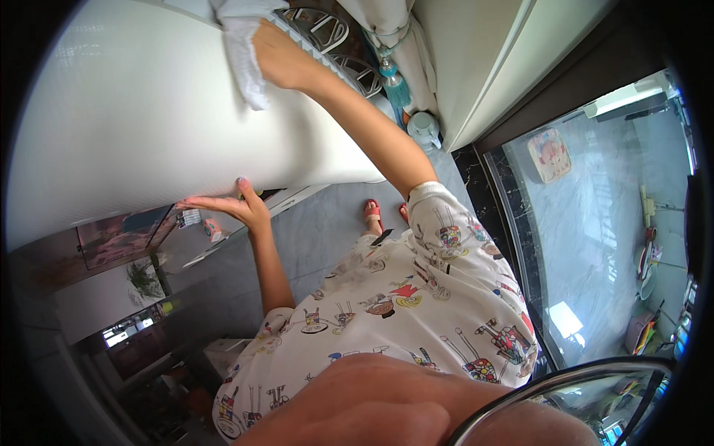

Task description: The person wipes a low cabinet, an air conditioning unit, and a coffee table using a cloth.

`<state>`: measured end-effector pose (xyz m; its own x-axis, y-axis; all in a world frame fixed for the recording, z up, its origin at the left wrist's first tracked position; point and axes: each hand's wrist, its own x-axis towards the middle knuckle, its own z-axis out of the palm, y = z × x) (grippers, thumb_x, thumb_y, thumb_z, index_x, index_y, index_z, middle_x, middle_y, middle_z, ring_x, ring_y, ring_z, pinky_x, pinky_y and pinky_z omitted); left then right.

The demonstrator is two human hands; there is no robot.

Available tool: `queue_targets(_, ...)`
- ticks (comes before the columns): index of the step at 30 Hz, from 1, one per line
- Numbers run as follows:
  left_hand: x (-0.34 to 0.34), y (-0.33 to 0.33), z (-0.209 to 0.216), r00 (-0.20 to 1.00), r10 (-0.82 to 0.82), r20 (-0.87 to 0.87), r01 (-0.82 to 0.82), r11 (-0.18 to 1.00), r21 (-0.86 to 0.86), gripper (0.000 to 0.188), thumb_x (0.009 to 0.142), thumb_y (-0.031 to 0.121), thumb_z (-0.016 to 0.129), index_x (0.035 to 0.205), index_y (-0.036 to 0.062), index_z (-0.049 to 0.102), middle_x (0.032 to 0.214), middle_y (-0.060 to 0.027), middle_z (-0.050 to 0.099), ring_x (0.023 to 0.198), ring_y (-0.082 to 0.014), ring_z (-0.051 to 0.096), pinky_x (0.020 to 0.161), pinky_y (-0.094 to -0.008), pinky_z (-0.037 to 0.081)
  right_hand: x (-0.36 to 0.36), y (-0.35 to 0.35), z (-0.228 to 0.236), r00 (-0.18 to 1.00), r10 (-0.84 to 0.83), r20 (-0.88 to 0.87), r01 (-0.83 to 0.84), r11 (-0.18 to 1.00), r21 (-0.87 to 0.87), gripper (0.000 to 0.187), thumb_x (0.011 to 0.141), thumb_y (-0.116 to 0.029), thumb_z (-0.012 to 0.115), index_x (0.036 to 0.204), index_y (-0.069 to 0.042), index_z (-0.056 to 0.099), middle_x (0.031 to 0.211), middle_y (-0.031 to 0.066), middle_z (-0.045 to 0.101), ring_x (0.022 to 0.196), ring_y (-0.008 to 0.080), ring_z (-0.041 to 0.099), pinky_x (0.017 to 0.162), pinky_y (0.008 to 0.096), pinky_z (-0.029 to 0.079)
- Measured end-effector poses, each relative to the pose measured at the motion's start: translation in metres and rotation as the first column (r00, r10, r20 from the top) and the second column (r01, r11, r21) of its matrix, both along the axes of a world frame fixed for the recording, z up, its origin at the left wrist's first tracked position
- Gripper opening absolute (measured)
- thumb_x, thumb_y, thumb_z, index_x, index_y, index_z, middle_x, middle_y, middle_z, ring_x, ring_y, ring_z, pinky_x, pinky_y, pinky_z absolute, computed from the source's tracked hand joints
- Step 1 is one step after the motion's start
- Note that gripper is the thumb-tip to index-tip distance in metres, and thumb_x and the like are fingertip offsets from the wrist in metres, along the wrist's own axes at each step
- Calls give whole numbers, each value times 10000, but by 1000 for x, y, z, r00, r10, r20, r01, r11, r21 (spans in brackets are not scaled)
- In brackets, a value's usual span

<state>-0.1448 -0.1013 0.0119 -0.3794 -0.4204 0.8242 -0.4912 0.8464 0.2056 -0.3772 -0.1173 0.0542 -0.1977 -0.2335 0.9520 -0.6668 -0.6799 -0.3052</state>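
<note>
A large, smooth white body (149, 111) with a rounded side fills the upper left, close in front of me. My right hand (279, 56) reaches up along it and presses a thin white cloth (244, 56) against its surface. Part of the cloth hangs down over the edge of the hand, and the fingers are mostly covered by it. Lower down, my left hand (236, 208) rests at the near edge of the white body. Its fingers are stretched out and the thumb stands apart, with nothing held.
Beside my right forearm are dark shelving with silvery looped shapes (327, 30), a tied curtain with a teal tassel (396, 88) and a pale blue jug (424, 128). A glass door (587, 223) stands to the right. Low at left is a white cabinet with an orange box (213, 229).
</note>
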Motion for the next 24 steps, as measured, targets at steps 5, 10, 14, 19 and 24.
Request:
queue_targets(5,3,-3,-1,1000,15,-1,-15,1000,-13,779,823,283,446,1300,22,-111,1324,-207,-227,1230,-354,-192,975,-489,-59,12,19,-39,981,-154,120,123,965,232,79,653,-66,434,610,-1,448,700,162,475,704,331,444,657,401,349)
queue_targets(10,2,-3,-2,1000,12,-17,-12,1000,13,778,827,294,442,1299,18,-111,1323,-215,-219,1230,-357,-189,972,-491,-72,15,40,-38,949,-316,-2,284,850,443,50,667,-23,413,668,25,428,708,199,467,705,356,434,651,414,350)
queue_targets(14,5,-3,2,1000,-1,5,1,1000,24,797,822,303,450,1291,-4,-117,1321,-231,-208,1229,-366,-186,964,-499,-84,23,45,-65,907,-419,39,375,847,377,136,695,-37,382,612,46,452,644,232,492,617,390,449,616,451,355)
queue_targets(19,4,-9,2,999,-22,42,20,999,38,810,820,313,455,1288,-8,-124,1318,-239,-208,1226,-373,-188,958,-508,-89,38,59,-122,837,-526,151,328,703,631,134,648,-36,409,565,50,469,632,235,513,577,367,436,626,439,348)
queue_targets(24,1,-18,-7,998,-48,-31,49,999,20,802,837,340,443,1289,-2,-124,1315,-229,-224,1217,-370,-209,954,-503,-96,46,81,-181,808,-583,84,368,611,701,187,699,-56,381,633,68,504,674,268,514,666,404,458,694,444,356)
